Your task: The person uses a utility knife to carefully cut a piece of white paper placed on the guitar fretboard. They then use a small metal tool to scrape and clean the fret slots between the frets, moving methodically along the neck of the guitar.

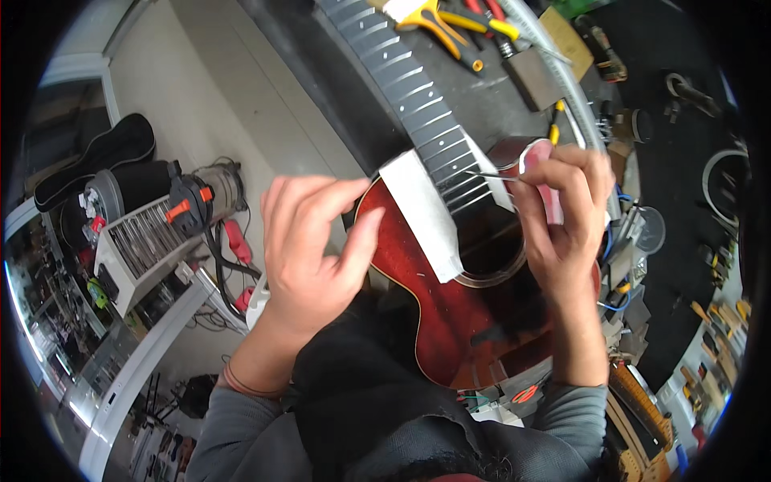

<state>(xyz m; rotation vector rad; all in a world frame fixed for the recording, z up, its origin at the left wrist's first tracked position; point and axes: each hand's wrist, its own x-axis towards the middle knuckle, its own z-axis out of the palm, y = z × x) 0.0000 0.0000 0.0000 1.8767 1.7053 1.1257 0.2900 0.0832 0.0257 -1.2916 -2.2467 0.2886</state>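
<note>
A dark red acoustic guitar (401, 265) lies in front of me, its neck running toward the upper left. Bright metal frets cross the black fretboard (426, 104). White masking sheets (422, 217) cover the top on both sides of the fretboard's end, beside the round soundhole. Between thumb and fingertips, my right hand (566, 213) pinches a thin, dark, pointed metal tool (494, 176); its tip is over the fretboard near the body end. My left hand (313, 237) hovers by the guitar's left edge, thumb and fingers apart, holding nothing.
Behind my right hand stands a round reddish container (514, 151). Yellow-handled pliers (450, 32), a dark block (532, 79) and a curved metal strip (554, 60) lie on the far bench. At left are a vacuum-like machine (193, 205) and a black guitar case (100, 157).
</note>
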